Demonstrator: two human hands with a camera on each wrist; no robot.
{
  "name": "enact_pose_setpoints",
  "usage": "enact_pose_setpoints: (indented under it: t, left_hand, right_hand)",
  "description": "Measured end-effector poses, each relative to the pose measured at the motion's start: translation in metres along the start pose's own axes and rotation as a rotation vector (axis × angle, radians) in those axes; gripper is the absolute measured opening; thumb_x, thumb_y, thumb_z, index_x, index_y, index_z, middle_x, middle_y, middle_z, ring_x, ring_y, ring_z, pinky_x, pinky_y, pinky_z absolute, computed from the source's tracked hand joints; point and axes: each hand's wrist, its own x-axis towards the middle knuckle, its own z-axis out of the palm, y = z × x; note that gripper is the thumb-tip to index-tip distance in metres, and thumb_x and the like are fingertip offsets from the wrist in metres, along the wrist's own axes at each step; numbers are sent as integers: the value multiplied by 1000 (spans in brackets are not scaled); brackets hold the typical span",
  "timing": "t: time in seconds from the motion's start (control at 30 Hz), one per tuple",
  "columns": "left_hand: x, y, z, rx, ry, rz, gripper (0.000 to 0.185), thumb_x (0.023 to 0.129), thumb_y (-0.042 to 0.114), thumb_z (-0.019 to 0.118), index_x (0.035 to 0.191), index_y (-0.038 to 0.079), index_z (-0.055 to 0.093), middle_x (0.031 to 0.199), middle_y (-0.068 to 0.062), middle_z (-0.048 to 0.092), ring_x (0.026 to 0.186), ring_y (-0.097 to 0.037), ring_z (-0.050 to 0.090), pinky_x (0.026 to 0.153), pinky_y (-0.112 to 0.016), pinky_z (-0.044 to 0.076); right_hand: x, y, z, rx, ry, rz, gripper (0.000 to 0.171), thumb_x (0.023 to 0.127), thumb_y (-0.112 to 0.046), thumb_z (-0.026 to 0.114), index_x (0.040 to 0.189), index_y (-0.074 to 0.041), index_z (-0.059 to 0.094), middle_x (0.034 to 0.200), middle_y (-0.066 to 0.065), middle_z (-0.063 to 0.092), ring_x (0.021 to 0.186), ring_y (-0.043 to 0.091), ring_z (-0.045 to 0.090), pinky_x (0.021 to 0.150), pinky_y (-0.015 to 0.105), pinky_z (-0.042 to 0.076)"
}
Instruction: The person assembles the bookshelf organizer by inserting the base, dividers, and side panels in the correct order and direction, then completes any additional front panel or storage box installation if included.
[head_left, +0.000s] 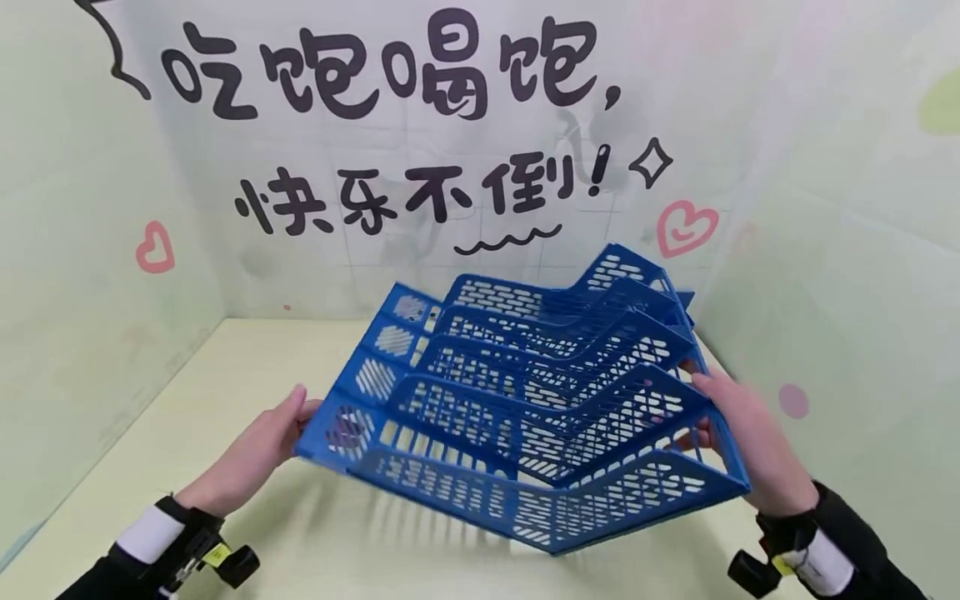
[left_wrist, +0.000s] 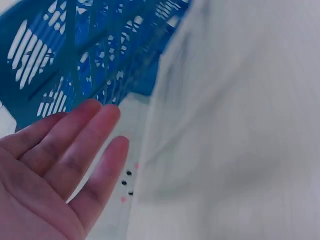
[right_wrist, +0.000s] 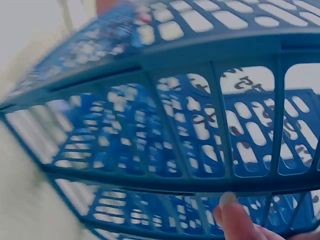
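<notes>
A blue plastic file rack (head_left: pixel 517 407) with several slots and slatted walls is held tilted over the table. At its left end is my left hand (head_left: pixel 258 446), thumb up, the fingers reaching to the outer edge. The left wrist view shows that hand's fingers (left_wrist: pixel 75 150) extended, not curled, against the underside of the rack (left_wrist: pixel 50 75). My right hand (head_left: pixel 757 442) grips the right end, fingers passing through the openings of the end frame. Close up in the right wrist view, a thumb tip (right_wrist: pixel 232 215) presses on a bar of the rack (right_wrist: pixel 150 182).
Beneath the rack lies a pale yellow tabletop (head_left: pixel 247 350). A printed backdrop (head_left: pixel 435 258) with large black characters stands behind, and pale side walls (head_left: pixel 82 292) enclose the table left and right.
</notes>
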Motion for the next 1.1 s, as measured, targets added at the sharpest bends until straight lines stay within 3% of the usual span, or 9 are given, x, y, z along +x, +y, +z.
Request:
enact_pose_setpoints:
  t: [0.1, 0.23, 0.3, 0.4, 0.53, 0.63, 0.77, 0.9, 1.1]
  left_hand:
    - [8, 10, -2, -135, -32, 97, 77, 121, 43, 3, 149, -3, 58, 124, -5, 82, 111, -16, 80, 98, -30, 63]
    - [21, 28, -2, -212, 32, 208, 79, 119, 49, 3, 149, 8, 64, 124, 2, 82, 110, -16, 79, 98, -31, 63]
    - [27, 38, 0, -242, 81, 230, 85, 117, 55, 1, 149, 8, 64, 123, 3, 82, 109, -15, 78, 98, -31, 61]
    - [35, 55, 4, -285, 147, 245, 76, 119, 54, 10, 154, 8, 59, 128, 1, 79, 112, -16, 75, 99, -32, 61]
    - [45, 74, 7, -264, 240, 220, 53, 122, 40, 33, 156, 7, 55, 131, 1, 78, 113, -13, 76, 99, -28, 62]
    - [54, 83, 7, -211, 337, 177, 48, 118, 36, 50, 154, 5, 59, 128, 5, 78, 110, -10, 77, 95, -23, 63]
    - [72, 94, 3, -154, 419, 127, 52, 113, 38, 64, 150, 2, 63, 125, 6, 79, 106, -9, 78, 93, -22, 64]
    - [90, 105, -2, -81, 418, 102, 53, 111, 43, 65, 145, 2, 68, 120, 7, 82, 105, -10, 80, 95, -21, 63]
    - [114, 115, -12, -4, 376, 60, 55, 112, 50, 60, 146, 9, 68, 126, 7, 80, 108, -7, 80, 98, -22, 62]
  right_hand:
    - [-12, 12, 8, 6, 53, 23, 61, 122, -39, 30, 172, -4, 21, 124, -15, 77, 96, 18, 76, 77, 36, 66]
    - [-26, 31, 25, -4, 114, 7, 59, 123, -36, 27, 170, -1, 23, 123, -12, 79, 98, 17, 76, 74, 36, 65]
    - [-32, 40, 37, -26, 147, 26, 56, 123, -33, 26, 169, -2, 26, 124, -4, 80, 97, 18, 76, 72, 38, 64]
    - [-41, 52, 56, -43, 184, 110, 51, 123, -30, 26, 169, -9, 29, 128, 10, 79, 95, 21, 76, 69, 41, 64]
    - [-50, 68, 76, -38, 174, 264, 45, 122, -28, 33, 165, -15, 36, 130, 21, 76, 91, 26, 76, 67, 40, 63]
    - [-54, 79, 85, -15, 86, 371, 42, 120, -32, 43, 155, -8, 43, 117, 16, 78, 83, 26, 72, 64, 34, 57]
    - [-59, 94, 93, 86, -120, 486, 46, 116, -39, 52, 139, -1, 57, 101, 5, 76, 75, 17, 66, 63, 27, 50]
    - [-60, 102, 108, 126, -291, 483, 39, 113, -32, 52, 122, 2, 69, 95, -2, 78, 72, 8, 63, 65, 21, 51]
    - [-56, 98, 137, 131, -359, 469, 31, 107, -26, 57, 114, 1, 70, 93, -1, 82, 66, 3, 62, 66, 18, 51]
